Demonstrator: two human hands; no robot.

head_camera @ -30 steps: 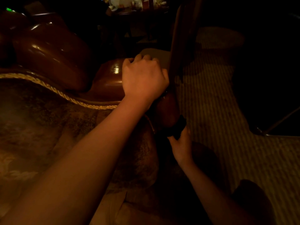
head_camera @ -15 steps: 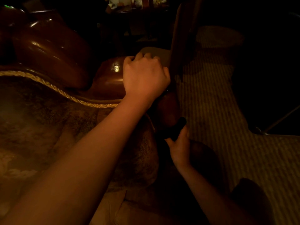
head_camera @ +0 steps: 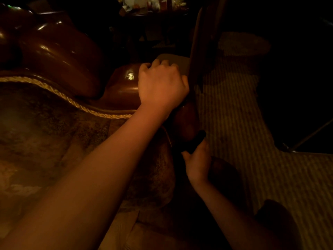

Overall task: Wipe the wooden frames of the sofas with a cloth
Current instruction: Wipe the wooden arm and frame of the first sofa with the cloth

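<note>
Polished wood of the sofa frame point(head_camera: 185, 121) is mid-wipe: the right hand point(head_camera: 197, 164) pinches a dark cloth point(head_camera: 193, 141) against it, the left hand point(head_camera: 162, 85) curls over the armrest (much frame likely remains).

Dark cloth point(head_camera: 193, 142) half lost in shadow, left hand's point(head_camera: 162, 85) fingertips out of sight.

A dark cloth point(head_camera: 193, 142) (bunched) presses against the glossy brown wooden frame point(head_camera: 185, 121) at the sofa's point(head_camera: 54, 141) right front corner.
</note>
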